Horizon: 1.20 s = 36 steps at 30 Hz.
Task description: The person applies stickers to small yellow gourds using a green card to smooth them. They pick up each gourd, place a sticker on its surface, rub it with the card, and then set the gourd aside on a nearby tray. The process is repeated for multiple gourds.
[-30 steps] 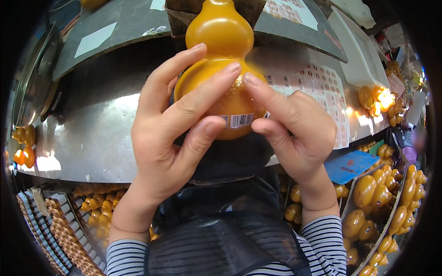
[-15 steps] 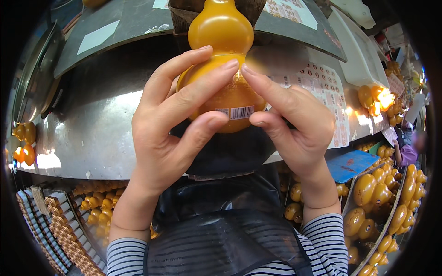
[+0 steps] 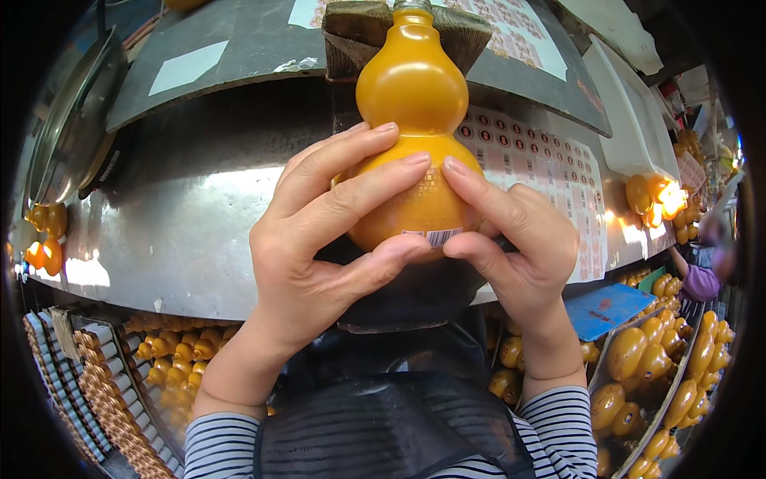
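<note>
An amber-yellow gourd-shaped bottle [image 3: 412, 88] lies before me, its neck resting in a notched wooden block [image 3: 359, 36] and its base toward me. My left hand [image 3: 319, 211] curves round its left side, fingertips on the lower bulb and thumb at the barcode label [image 3: 441, 237] near the base. From the right, my right hand [image 3: 523, 231] pinches in on the same bulb, its index fingertip close to the left one and its thumb at the label's right end. Fine print shows between the fingers. The bottle's underside is hidden.
Right of the bottle lie sheets of small labels [image 3: 578, 172] on the metal table [image 3: 183, 247]. A dark board [image 3: 263, 48] spans the back. Crates of similar bottles [image 3: 626, 351] stand at lower right. A blue card [image 3: 606, 311] lies near them. Another person's purple sleeve [image 3: 702, 283] shows far right.
The bottle and both hands now appear lower and further right, and the bottle's neck has come into view. The thumbs now cover more of the barcode label.
</note>
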Each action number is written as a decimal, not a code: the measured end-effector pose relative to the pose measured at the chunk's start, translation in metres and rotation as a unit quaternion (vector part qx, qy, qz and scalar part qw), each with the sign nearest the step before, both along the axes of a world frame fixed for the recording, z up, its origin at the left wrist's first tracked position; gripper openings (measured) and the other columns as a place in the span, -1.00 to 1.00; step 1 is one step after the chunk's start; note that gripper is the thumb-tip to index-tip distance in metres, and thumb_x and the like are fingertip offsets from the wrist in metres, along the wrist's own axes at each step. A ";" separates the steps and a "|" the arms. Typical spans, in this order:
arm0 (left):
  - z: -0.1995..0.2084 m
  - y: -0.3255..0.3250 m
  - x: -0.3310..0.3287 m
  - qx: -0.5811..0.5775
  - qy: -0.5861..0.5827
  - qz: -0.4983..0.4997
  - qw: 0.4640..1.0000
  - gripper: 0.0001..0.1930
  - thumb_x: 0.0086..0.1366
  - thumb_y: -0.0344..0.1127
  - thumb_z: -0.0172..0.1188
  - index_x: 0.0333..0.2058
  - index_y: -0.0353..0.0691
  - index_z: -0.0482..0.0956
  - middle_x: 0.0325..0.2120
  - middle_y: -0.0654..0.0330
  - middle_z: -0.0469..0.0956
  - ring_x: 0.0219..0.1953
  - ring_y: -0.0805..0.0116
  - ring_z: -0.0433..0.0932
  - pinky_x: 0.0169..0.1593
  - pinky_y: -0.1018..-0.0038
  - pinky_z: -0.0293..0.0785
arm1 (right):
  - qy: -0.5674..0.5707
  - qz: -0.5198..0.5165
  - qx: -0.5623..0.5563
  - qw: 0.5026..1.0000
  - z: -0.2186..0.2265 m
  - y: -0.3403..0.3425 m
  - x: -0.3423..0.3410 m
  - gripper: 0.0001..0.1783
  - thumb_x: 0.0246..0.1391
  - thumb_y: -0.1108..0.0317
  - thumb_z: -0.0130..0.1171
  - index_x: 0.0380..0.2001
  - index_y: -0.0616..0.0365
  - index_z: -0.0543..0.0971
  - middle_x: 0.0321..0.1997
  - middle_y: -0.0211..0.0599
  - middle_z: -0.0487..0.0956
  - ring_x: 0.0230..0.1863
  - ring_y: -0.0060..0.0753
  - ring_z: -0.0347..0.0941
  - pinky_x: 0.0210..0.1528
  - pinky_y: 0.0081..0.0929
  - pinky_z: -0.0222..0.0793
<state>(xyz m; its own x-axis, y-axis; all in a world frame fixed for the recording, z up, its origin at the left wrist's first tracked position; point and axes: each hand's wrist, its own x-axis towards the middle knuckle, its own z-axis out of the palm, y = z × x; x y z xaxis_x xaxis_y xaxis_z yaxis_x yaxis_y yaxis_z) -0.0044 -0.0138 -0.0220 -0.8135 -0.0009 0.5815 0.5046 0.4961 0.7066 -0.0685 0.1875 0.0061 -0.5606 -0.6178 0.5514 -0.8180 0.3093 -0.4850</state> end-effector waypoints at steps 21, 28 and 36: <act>0.008 0.006 -0.008 0.032 -0.081 0.019 0.996 0.06 -0.11 0.15 0.47 0.24 -0.33 0.16 0.12 0.06 0.15 0.19 0.19 0.25 0.24 0.29 0.24 | -0.426 -0.083 -0.265 0.861 0.038 0.033 -0.073 -0.64 0.03 0.42 0.31 -0.07 0.22 0.55 -0.41 -0.48 0.55 -0.36 -0.72 0.46 -0.30 -0.69 0.39; 0.003 0.016 -0.005 0.064 -0.109 0.057 0.990 0.23 -0.18 0.00 0.55 0.33 -0.29 -0.11 0.11 0.04 0.12 0.15 0.14 0.24 0.25 0.27 0.20 | -0.114 0.032 0.038 0.992 0.068 -0.016 -0.025 -0.59 -0.21 0.50 0.40 -0.18 0.33 0.60 -0.25 -0.32 0.58 -0.24 -0.58 0.48 -0.15 -0.65 0.39; -0.006 0.007 -0.002 0.110 -0.143 0.010 0.984 0.26 -0.14 0.23 0.46 0.34 -0.27 -0.14 0.14 0.05 0.10 0.22 0.16 0.17 0.31 0.27 0.08 | 0.025 -0.003 0.067 0.997 0.060 -0.024 -0.029 -0.65 -0.16 0.53 0.37 -0.20 0.17 0.62 -0.17 -0.33 0.62 -0.24 -0.48 0.53 -0.19 -0.57 0.41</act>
<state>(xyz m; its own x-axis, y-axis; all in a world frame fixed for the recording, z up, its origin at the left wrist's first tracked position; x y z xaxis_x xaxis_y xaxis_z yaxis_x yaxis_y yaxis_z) -0.0060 -0.0072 -0.0279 -0.9421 -0.1196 0.3133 0.2613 0.3236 0.9094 -0.0979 0.1630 0.0665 -0.5384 -0.6851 0.4907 -0.8379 0.3734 -0.3980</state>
